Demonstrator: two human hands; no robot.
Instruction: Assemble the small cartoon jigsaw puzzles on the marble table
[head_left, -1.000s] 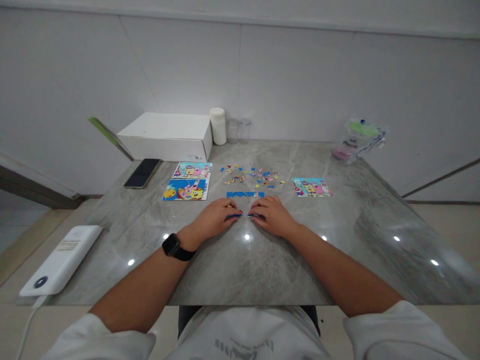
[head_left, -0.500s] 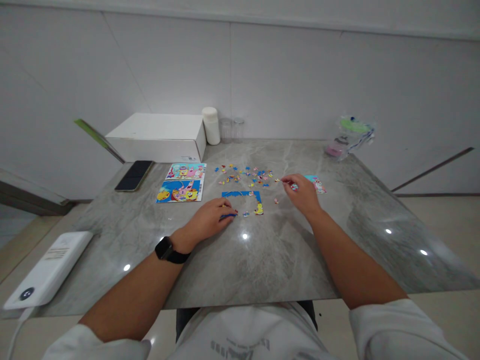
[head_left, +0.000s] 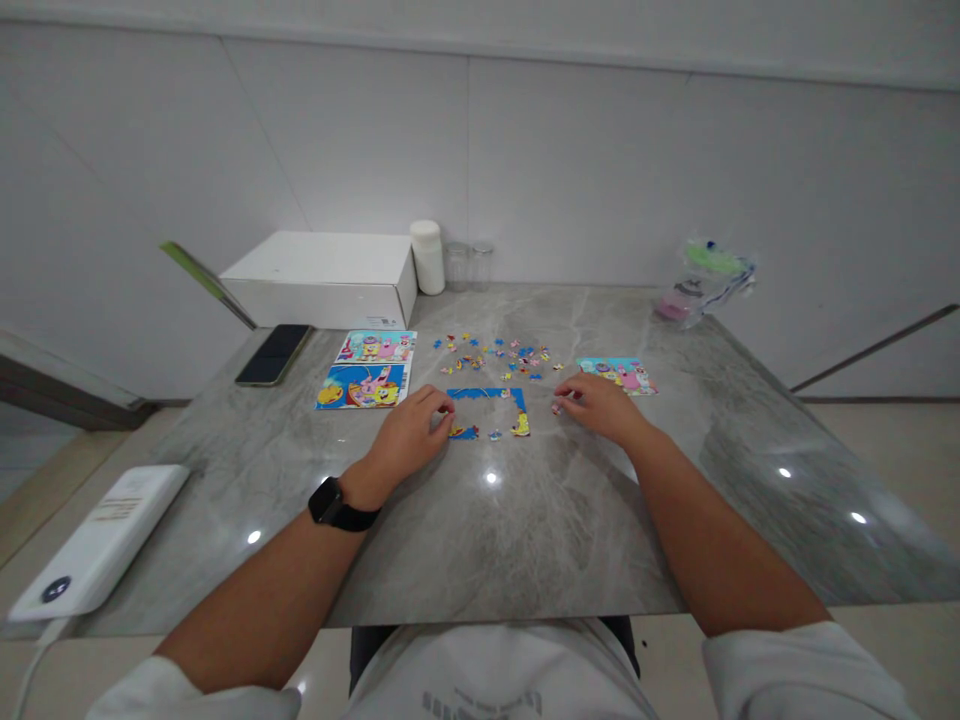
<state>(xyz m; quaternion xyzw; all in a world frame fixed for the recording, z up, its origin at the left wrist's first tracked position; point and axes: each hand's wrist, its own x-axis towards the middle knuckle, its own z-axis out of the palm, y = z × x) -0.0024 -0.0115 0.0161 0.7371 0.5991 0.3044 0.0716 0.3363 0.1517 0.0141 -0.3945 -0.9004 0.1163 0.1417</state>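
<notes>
A partly joined puzzle border [head_left: 523, 412], blue and yellow, lies flat on the grey table. My left hand [head_left: 414, 432] is at its left edge, fingertips closed together on the border's side; whether they pinch a piece is too small to tell. My right hand [head_left: 600, 404] is right of the border, thumb and finger close around a small pink puzzle piece [head_left: 556, 409] on the table. A single piece [head_left: 495, 436] lies at the border's bottom side. Loose puzzle pieces [head_left: 517, 352] are scattered behind it. A picture card [head_left: 637, 378] sits behind my right hand.
Picture sheets [head_left: 364, 386] and a phone [head_left: 274, 354] lie left. Behind stand a white box [head_left: 322, 280], a white bottle [head_left: 427, 258] and two glasses [head_left: 481, 267]. A plastic bag [head_left: 705, 283] is at back right, a white power bank [head_left: 101, 540] at front left.
My right hand has moved down and slightly left, from the scattered pieces to the lone pink piece, uncovering more of the card. My left hand has drawn back left, uncovering the border's lower left corner.
</notes>
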